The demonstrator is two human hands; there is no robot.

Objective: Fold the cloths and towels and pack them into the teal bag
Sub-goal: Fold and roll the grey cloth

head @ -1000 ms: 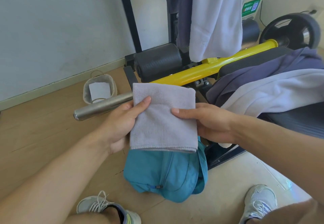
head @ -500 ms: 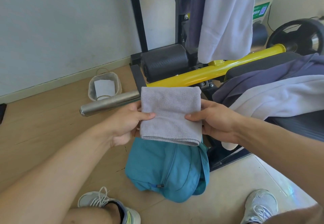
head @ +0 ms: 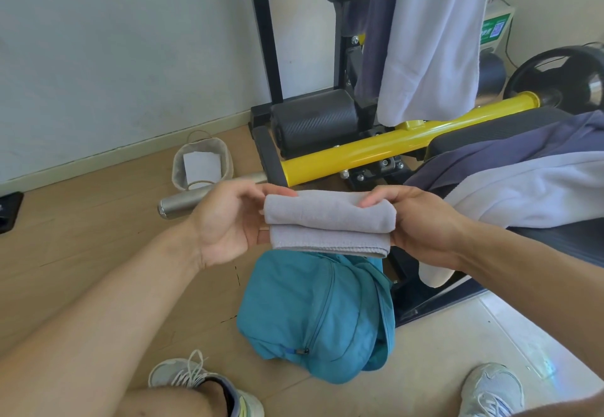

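The small grey cloth (head: pixel 328 222) is folded over into a thick little bundle, held in the air just above the teal bag (head: pixel 313 315). The left hand (head: pixel 228 220) pinches its left end and the right hand (head: pixel 421 224) pinches its right end, thumbs on top, so the fold does not fall open. The bag lies on the wooden floor (head: pixel 81 237) right under the cloth, probably so the cloth can go straight down into it. I cannot tell if the bag's zip is open. More towels wait nearby: a white towel (head: pixel 523 188) and a dark purple cloth (head: pixel 510 152) lie on the black bench (head: pixel 555 240), and another white one (head: pixel 431 40) hangs above the yellow bar (head: pixel 359 152).
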